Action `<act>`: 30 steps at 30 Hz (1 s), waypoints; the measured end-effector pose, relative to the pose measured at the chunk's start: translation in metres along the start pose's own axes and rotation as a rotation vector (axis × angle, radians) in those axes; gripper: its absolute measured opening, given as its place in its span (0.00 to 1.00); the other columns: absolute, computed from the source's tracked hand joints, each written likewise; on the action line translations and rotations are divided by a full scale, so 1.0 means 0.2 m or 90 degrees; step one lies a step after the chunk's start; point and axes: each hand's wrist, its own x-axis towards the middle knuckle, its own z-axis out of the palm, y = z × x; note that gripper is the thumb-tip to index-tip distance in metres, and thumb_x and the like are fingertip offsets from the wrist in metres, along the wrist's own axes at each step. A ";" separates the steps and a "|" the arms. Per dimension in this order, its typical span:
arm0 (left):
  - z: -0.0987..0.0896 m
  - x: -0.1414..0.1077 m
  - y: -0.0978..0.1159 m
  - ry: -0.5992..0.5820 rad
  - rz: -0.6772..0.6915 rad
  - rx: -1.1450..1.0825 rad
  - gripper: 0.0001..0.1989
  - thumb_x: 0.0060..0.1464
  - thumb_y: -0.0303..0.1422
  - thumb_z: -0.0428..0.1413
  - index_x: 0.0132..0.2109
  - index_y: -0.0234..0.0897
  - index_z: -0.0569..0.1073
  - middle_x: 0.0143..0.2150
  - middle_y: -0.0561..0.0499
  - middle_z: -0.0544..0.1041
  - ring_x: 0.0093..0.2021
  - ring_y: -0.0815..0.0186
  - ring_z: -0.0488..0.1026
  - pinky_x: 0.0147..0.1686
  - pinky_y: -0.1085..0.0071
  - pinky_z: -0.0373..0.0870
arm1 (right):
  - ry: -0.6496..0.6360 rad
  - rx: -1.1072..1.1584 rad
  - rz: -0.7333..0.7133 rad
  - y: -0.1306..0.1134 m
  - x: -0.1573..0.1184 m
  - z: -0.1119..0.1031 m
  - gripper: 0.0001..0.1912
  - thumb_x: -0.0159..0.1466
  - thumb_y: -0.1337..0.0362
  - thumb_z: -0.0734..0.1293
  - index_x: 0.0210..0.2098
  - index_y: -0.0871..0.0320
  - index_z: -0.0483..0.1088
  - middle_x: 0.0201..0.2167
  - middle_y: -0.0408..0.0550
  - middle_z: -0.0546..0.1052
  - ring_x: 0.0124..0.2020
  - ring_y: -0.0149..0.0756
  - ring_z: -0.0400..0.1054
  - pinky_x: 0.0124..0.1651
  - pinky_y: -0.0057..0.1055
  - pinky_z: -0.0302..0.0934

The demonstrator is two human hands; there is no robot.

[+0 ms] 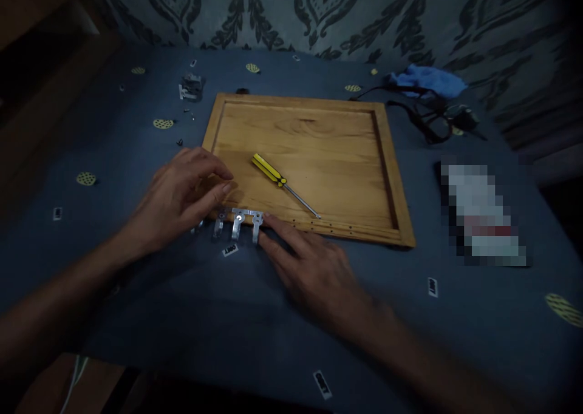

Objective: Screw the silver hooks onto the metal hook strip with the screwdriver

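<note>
A framed wooden board point(300, 135) lies on the table, with small dark holes along its near edge. At that edge's left part is a silvery metal hook rail point(238, 218), its hooks pointing toward me. My right hand point(314, 268) grips the rail's right end, index fingertip on top and the other fingers against the board's edge. Over the board's near left corner, my left hand point(186, 186) hovers with thumb and index finger curved and a small gap between them; nothing shows in it. A screwdriver point(269, 170) with a yellow and black handle rests diagonally on the board.
Behind the board's left side sit more metal hooks point(191, 87), with small screws point(186, 111) nearby. At the back right are a blue cloth point(428, 80) and black glasses point(428, 122). A pixelated object point(485, 213) lies to the right. Patterned wallpaper point(314, 13) rises behind the table point(191, 317).
</note>
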 end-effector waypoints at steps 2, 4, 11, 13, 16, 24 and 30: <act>0.01 0.00 0.00 -0.010 -0.004 0.005 0.13 0.71 0.43 0.54 0.46 0.42 0.78 0.46 0.48 0.83 0.49 0.56 0.78 0.50 0.59 0.73 | 0.007 0.000 -0.004 0.00 0.00 0.00 0.21 0.70 0.78 0.63 0.56 0.61 0.79 0.62 0.59 0.82 0.44 0.41 0.80 0.45 0.37 0.77; 0.01 0.01 -0.01 -0.019 -0.010 0.010 0.14 0.71 0.43 0.54 0.46 0.41 0.79 0.46 0.48 0.82 0.48 0.57 0.78 0.50 0.60 0.72 | 0.016 0.003 -0.011 0.00 0.00 0.00 0.21 0.70 0.78 0.63 0.56 0.62 0.79 0.61 0.59 0.82 0.43 0.41 0.80 0.44 0.37 0.77; 0.01 0.01 -0.01 -0.020 -0.012 0.019 0.14 0.70 0.43 0.55 0.45 0.39 0.80 0.45 0.48 0.81 0.48 0.57 0.77 0.50 0.61 0.72 | 0.010 -0.007 -0.006 0.00 0.01 -0.01 0.21 0.71 0.78 0.60 0.56 0.62 0.79 0.61 0.58 0.82 0.43 0.42 0.80 0.43 0.37 0.77; 0.01 0.01 -0.01 -0.019 -0.011 0.019 0.14 0.70 0.43 0.55 0.45 0.39 0.80 0.44 0.48 0.81 0.46 0.57 0.77 0.50 0.60 0.72 | 0.014 -0.007 -0.002 0.00 0.00 0.00 0.21 0.71 0.78 0.60 0.56 0.62 0.79 0.62 0.58 0.82 0.43 0.42 0.80 0.43 0.37 0.77; 0.00 0.01 -0.01 -0.018 -0.013 0.016 0.13 0.69 0.42 0.55 0.45 0.40 0.80 0.44 0.48 0.82 0.46 0.57 0.77 0.50 0.59 0.72 | 0.017 -0.001 -0.004 0.00 0.00 0.00 0.21 0.70 0.78 0.61 0.56 0.62 0.79 0.62 0.59 0.81 0.43 0.43 0.80 0.43 0.38 0.77; -0.01 0.02 -0.02 -0.004 -0.049 0.005 0.14 0.69 0.46 0.54 0.47 0.42 0.79 0.47 0.49 0.82 0.50 0.55 0.78 0.50 0.58 0.72 | -0.010 0.010 0.006 -0.01 0.00 -0.01 0.20 0.71 0.77 0.63 0.57 0.62 0.79 0.62 0.59 0.81 0.44 0.42 0.80 0.45 0.39 0.78; -0.02 0.04 0.00 0.000 -0.106 -0.012 0.16 0.66 0.47 0.56 0.46 0.40 0.80 0.45 0.48 0.81 0.48 0.55 0.77 0.49 0.58 0.71 | -0.043 -0.008 0.003 -0.01 0.00 -0.02 0.20 0.73 0.75 0.63 0.60 0.61 0.78 0.64 0.60 0.79 0.47 0.42 0.80 0.48 0.39 0.78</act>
